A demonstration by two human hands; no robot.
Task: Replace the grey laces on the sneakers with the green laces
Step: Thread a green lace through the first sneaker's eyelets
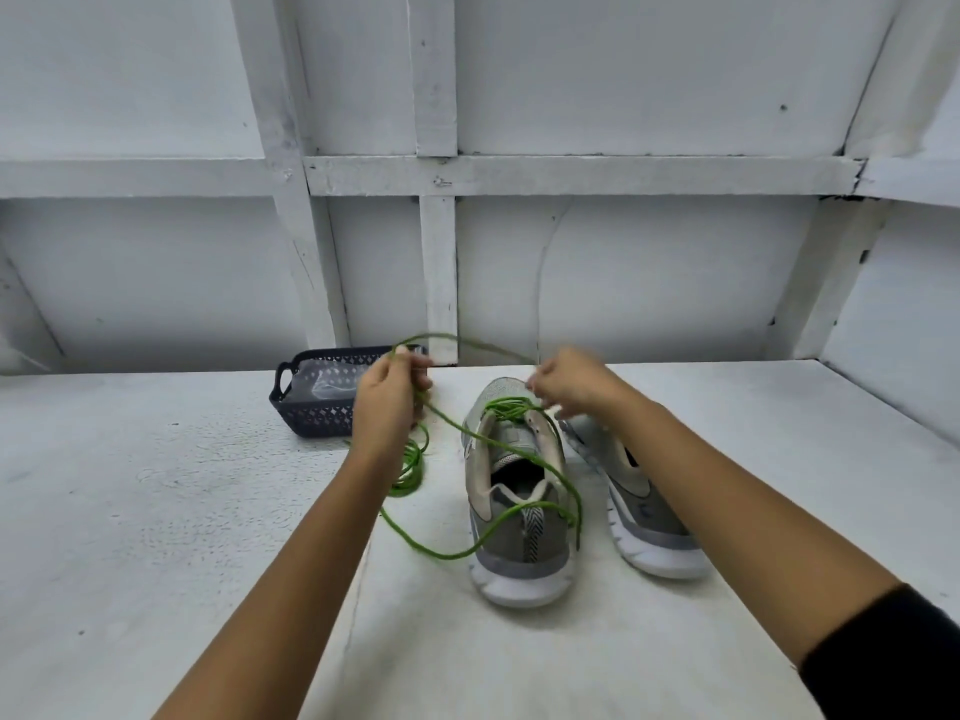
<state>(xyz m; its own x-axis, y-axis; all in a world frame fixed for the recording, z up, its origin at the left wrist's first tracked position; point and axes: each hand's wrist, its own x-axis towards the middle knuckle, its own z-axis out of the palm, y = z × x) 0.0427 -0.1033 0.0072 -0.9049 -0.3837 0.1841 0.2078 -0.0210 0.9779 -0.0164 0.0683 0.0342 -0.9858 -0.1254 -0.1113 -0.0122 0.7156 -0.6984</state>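
Two grey sneakers with white soles stand on the white table, heels towards me. The left sneaker (519,517) has a green lace (452,553) threaded through its front eyelets, with long loose strands running over its heel and onto the table. My left hand (392,397) pinches one strand of that lace above the table, left of the shoe. My right hand (569,381) pinches the lace over the shoe's front eyelets. The right sneaker (644,511) lies partly under my right forearm; no lace shows on it. A second green lace (410,470) lies coiled beside my left wrist.
A dark plastic basket (306,402) holding something pale stands at the back left of the table, just behind my left hand. White framed wall panels close off the table's far side and right side.
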